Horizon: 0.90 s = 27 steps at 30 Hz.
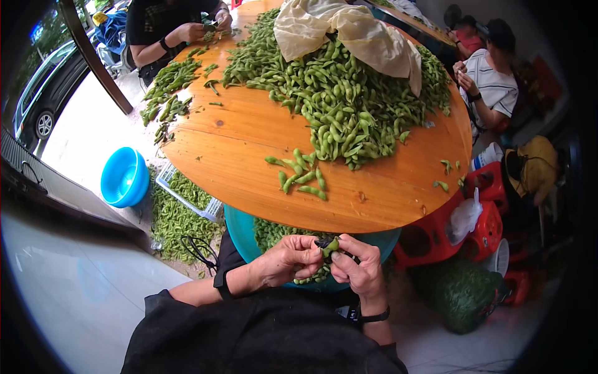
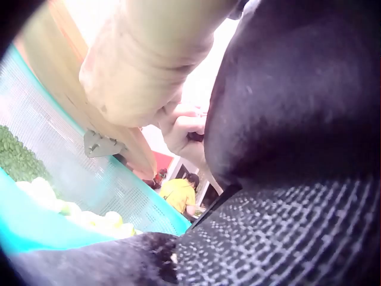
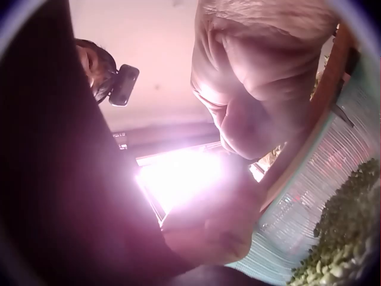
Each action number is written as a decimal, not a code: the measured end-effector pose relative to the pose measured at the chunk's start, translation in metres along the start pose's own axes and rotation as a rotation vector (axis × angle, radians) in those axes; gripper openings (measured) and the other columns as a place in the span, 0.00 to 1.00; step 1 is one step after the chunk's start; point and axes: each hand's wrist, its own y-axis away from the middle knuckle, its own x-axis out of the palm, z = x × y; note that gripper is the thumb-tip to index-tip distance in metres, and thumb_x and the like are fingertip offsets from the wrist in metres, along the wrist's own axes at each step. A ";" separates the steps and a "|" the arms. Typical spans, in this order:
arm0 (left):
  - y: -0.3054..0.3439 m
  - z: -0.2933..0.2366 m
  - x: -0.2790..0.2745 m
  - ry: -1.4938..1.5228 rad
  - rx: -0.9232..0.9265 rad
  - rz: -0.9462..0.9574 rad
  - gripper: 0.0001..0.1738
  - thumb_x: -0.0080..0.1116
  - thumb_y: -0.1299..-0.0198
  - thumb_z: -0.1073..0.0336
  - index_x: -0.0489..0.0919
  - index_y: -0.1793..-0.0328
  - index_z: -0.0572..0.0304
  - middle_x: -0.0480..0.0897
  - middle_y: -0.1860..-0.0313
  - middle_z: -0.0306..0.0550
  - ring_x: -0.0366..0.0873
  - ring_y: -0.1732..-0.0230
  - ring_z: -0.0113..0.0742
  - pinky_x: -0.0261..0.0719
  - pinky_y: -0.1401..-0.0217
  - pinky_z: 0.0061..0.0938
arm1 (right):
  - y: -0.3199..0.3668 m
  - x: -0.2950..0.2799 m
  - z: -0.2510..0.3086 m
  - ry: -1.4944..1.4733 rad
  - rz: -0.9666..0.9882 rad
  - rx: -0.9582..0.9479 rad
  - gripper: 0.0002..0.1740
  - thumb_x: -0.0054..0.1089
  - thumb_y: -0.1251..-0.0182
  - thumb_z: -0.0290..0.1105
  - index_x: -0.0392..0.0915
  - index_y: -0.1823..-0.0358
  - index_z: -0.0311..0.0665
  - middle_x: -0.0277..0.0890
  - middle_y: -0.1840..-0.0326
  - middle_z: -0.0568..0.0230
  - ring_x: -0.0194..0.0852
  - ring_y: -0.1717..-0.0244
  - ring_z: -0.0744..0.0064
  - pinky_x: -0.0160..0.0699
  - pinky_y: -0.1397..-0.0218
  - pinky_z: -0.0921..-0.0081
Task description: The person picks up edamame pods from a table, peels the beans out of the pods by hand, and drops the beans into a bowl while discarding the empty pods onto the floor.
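In the head view my left hand [image 1: 283, 258] and right hand [image 1: 361, 271] meet just below the table's near edge. Between their fingertips they pinch a green soybean pod [image 1: 332, 247], its left end beside something small and dark at the left fingertips. Directly underneath, a teal basket [image 1: 238, 232] holds green beans [image 1: 274, 233]. Both wrist views show hands near that basket, but the pod is hidden there. A few loose pods [image 1: 301, 176] lie on the wooden table [image 1: 243, 168] ahead of my hands, in front of a large heap of pods [image 1: 349, 112].
A cream cloth [image 1: 349, 31] drapes over the heap. Left of the table are a blue basin [image 1: 124, 177], a white crate [image 1: 212, 210] and pods on the floor [image 1: 177, 230]. Red stools [image 1: 483, 227] and a green net bag [image 1: 464, 296] stand right. Other people sit around the table.
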 end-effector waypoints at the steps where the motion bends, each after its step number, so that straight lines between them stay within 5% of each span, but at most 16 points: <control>1: -0.001 0.000 -0.001 0.000 -0.002 0.000 0.08 0.62 0.32 0.65 0.77 0.63 0.57 0.78 0.75 0.38 0.66 0.81 0.23 0.57 0.80 0.19 | 0.000 0.000 0.000 -0.054 0.005 0.001 0.08 0.55 0.30 0.16 0.77 0.52 0.22 0.65 0.65 0.70 0.65 0.77 0.86 0.57 0.79 0.84; 4: -0.001 -0.003 0.000 0.040 -0.041 0.062 0.08 0.62 0.32 0.65 0.77 0.64 0.57 0.77 0.75 0.38 0.65 0.81 0.21 0.56 0.80 0.18 | -0.001 -0.002 -0.001 -0.025 0.028 -0.002 0.08 0.54 0.30 0.17 0.77 0.52 0.22 0.67 0.64 0.69 0.64 0.77 0.86 0.58 0.79 0.83; 7: 0.000 -0.006 0.003 -0.213 -0.023 -0.088 0.10 0.63 0.32 0.63 0.77 0.63 0.59 0.77 0.76 0.36 0.68 0.79 0.21 0.59 0.79 0.18 | 0.002 0.004 -0.001 0.153 -0.060 0.016 0.08 0.55 0.29 0.19 0.77 0.53 0.21 0.70 0.65 0.67 0.67 0.77 0.84 0.63 0.79 0.81; 9: 0.001 0.001 0.003 -0.747 0.251 -0.223 0.12 0.65 0.33 0.63 0.76 0.63 0.63 0.77 0.76 0.34 0.71 0.76 0.19 0.66 0.77 0.20 | 0.007 0.006 -0.001 0.326 -0.096 -0.007 0.08 0.56 0.30 0.20 0.77 0.54 0.22 0.72 0.66 0.63 0.71 0.77 0.79 0.66 0.78 0.78; 10: 0.002 0.000 0.004 -0.984 0.331 -0.293 0.14 0.67 0.36 0.64 0.76 0.62 0.68 0.78 0.77 0.41 0.77 0.76 0.32 0.72 0.73 0.28 | 0.008 0.006 -0.001 0.498 -0.130 -0.031 0.08 0.58 0.32 0.21 0.77 0.55 0.22 0.74 0.68 0.60 0.74 0.77 0.74 0.69 0.76 0.74; 11: 0.003 -0.003 0.007 -0.983 0.331 -0.295 0.14 0.67 0.36 0.64 0.76 0.62 0.68 0.78 0.77 0.41 0.77 0.76 0.32 0.72 0.73 0.28 | 0.007 0.007 -0.002 0.497 -0.128 -0.029 0.08 0.58 0.32 0.21 0.77 0.55 0.22 0.74 0.68 0.60 0.74 0.77 0.74 0.69 0.76 0.74; 14: 0.003 -0.006 0.014 -1.437 0.573 -0.176 0.13 0.65 0.37 0.68 0.72 0.65 0.68 0.73 0.76 0.59 0.72 0.72 0.62 0.70 0.70 0.44 | 0.005 0.009 -0.003 0.729 -0.143 -0.207 0.05 0.56 0.33 0.19 0.78 0.60 0.23 0.72 0.73 0.63 0.73 0.77 0.79 0.67 0.78 0.79; 19: 0.002 -0.002 0.008 -1.476 0.595 -0.133 0.10 0.56 0.32 0.70 0.68 0.63 0.66 0.69 0.75 0.61 0.71 0.68 0.64 0.67 0.70 0.46 | 0.003 0.014 -0.003 0.956 -0.186 -0.427 0.06 0.60 0.39 0.18 0.78 0.60 0.24 0.73 0.73 0.54 0.76 0.78 0.66 0.71 0.76 0.73; 22: 0.003 -0.014 0.007 -1.389 0.443 -0.038 0.15 0.50 0.26 0.62 0.69 0.64 0.67 0.71 0.76 0.56 0.71 0.75 0.55 0.67 0.72 0.41 | 0.002 0.013 -0.002 0.978 -0.167 -0.462 0.05 0.59 0.37 0.18 0.78 0.60 0.22 0.73 0.73 0.58 0.74 0.79 0.72 0.69 0.78 0.76; 23: 0.004 -0.020 0.011 -1.231 0.229 -0.030 0.19 0.46 0.24 0.57 0.71 0.62 0.67 0.72 0.75 0.51 0.69 0.77 0.45 0.67 0.73 0.35 | 0.002 0.010 -0.005 0.978 -0.166 -0.461 0.05 0.59 0.37 0.18 0.78 0.60 0.22 0.73 0.73 0.58 0.74 0.79 0.72 0.69 0.78 0.76; 24: 0.005 -0.024 0.012 -1.066 0.021 -0.023 0.23 0.42 0.22 0.53 0.72 0.61 0.67 0.73 0.74 0.46 0.68 0.79 0.35 0.66 0.75 0.30 | 0.003 0.007 -0.009 0.843 -0.164 -0.343 0.05 0.58 0.35 0.18 0.78 0.61 0.22 0.73 0.73 0.60 0.73 0.79 0.75 0.68 0.79 0.78; 26: 0.006 -0.028 0.007 -0.915 -0.069 0.001 0.24 0.41 0.21 0.51 0.74 0.60 0.67 0.74 0.74 0.41 0.65 0.79 0.27 0.65 0.75 0.25 | 0.003 0.005 -0.007 0.705 -0.160 -0.226 0.05 0.58 0.34 0.18 0.78 0.61 0.21 0.73 0.73 0.63 0.72 0.80 0.78 0.67 0.80 0.79; 27: 0.007 -0.030 0.004 -0.763 -0.157 0.027 0.26 0.40 0.21 0.50 0.75 0.58 0.67 0.74 0.73 0.36 0.63 0.78 0.19 0.64 0.75 0.20 | 0.003 0.007 -0.001 0.592 -0.162 -0.062 0.06 0.59 0.37 0.18 0.79 0.60 0.23 0.75 0.71 0.57 0.76 0.76 0.70 0.71 0.74 0.75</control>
